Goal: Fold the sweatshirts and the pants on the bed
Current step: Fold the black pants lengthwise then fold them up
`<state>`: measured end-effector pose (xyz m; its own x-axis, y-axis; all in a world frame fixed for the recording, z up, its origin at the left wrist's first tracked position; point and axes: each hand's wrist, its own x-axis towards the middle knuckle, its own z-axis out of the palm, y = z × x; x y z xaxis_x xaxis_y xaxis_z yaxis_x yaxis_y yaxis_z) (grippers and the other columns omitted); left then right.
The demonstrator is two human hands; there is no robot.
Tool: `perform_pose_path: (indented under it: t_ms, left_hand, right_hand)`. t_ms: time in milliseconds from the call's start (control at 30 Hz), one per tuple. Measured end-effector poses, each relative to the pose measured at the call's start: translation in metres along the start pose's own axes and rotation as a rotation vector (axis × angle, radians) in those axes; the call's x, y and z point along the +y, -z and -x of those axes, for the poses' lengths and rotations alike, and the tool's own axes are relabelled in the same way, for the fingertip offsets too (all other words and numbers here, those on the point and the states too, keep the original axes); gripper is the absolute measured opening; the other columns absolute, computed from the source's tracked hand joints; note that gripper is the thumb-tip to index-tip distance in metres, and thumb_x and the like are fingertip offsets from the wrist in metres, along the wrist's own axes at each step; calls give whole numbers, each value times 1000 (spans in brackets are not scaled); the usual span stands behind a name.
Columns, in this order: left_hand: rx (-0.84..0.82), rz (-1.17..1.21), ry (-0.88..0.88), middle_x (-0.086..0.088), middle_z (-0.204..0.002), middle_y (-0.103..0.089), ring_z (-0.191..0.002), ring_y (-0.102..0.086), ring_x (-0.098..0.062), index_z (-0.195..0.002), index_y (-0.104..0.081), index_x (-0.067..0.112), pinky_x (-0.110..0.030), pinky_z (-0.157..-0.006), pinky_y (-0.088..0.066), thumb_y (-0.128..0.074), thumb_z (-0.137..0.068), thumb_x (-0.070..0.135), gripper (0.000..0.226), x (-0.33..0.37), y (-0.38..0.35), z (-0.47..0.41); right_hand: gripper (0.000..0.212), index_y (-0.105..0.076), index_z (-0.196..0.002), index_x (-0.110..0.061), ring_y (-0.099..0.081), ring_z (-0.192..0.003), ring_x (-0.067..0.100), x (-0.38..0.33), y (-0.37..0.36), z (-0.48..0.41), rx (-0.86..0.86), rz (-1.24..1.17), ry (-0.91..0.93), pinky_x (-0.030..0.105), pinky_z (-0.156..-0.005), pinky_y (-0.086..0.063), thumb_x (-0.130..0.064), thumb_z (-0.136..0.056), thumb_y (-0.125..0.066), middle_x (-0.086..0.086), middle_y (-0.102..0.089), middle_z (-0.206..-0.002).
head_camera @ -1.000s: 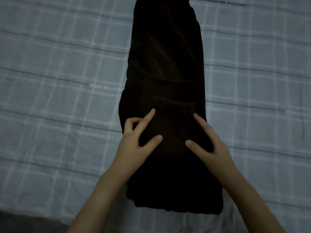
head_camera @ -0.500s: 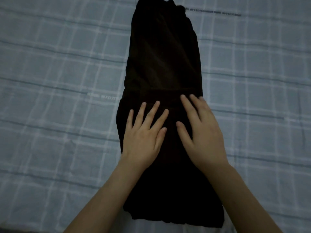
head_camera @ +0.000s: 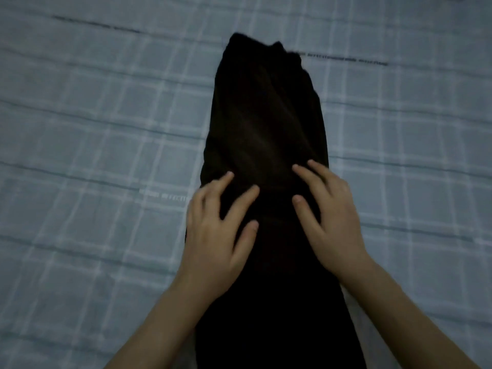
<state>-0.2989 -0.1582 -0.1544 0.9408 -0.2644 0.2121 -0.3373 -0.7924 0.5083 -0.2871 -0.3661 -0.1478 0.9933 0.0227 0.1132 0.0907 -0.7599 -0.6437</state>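
Hidden: the dark garment (head_camera: pixel 266 123) is cut off by the bottom edge; dim light hides its folds and type.
Count: one garment, two hands.
Grip, left hand (head_camera: pixel 215 235): released, fingers spread on the garment.
Grip, right hand (head_camera: pixel 332 217): released, fingers pressing it.
Place: lengthwise on the bed (head_camera: pixel 93 129).

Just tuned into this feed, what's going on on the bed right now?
A person works a dark garment laid lengthwise on the plaid bed sheet. The left hand and right hand sit side by side near its middle, fingers spread, pressing the cloth. It lies as a long narrow strip; too dark to tell which garment.
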Motion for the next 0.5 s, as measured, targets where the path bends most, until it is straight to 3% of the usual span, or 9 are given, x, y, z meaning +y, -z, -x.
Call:
perform_pose_path:
  t_ms: [33,100,200,300,367,500]
  left_hand:
    - [35,49,24,-8,-153,-32,-135,-30,-25,-142,-47,32,-34,-114,-23,-43,-97,42,47,-9,4,-23]
    - [52,160,135,-7,-152,-28,-136,-25,-22,-143,-42,38,-24,-110,-19,-46,-97,42,47,-28,8,-76]
    - [-19,355,327,-6,-148,-35,-137,-31,-21,-146,-36,43,-29,-112,-24,-53,-99,36,51,-55,5,-157]
    - [-112,774,523,5,-136,-49,-120,-52,-13,-145,-32,45,-36,-109,-40,-53,-99,36,51,-72,-1,-211]
    - [-154,838,530,5,-131,-54,-113,-59,-14,-142,-33,46,-38,-104,-48,-54,-98,37,49,-76,-6,-227]
    - [-70,878,456,10,-117,-62,-100,-68,-9,-133,-43,44,-29,-86,-57,-60,-95,30,44,-76,-6,-227]
  right_hand:
    - [48,-44,-145,-37,-35,-137,15,4,5,-21,19,-26,-27,15,-111,-21,-46,-97,-43,-2,-37,-151]
    - [50,-35,-144,-50,-30,-139,22,16,10,-68,-12,-44,-113,23,-109,-21,-55,-95,-44,2,-29,-155]
    - [57,-28,-146,-55,-33,-140,29,38,8,-141,-124,-126,-257,40,-116,-27,-52,-95,-53,9,-34,-154]
    - [60,-29,-144,-57,-48,-131,20,53,5,-193,-205,-323,-303,40,-112,-37,-53,-91,-58,-9,-49,-143]
    - [64,-31,-144,-54,-52,-126,13,57,4,-212,-229,-398,-255,34,-108,-42,-47,-90,-64,-17,-50,-139]
    - [61,-41,-139,-51,-61,-117,15,51,10,-224,-213,-529,-169,34,-96,-54,-25,-90,-69,-3,-51,-143]
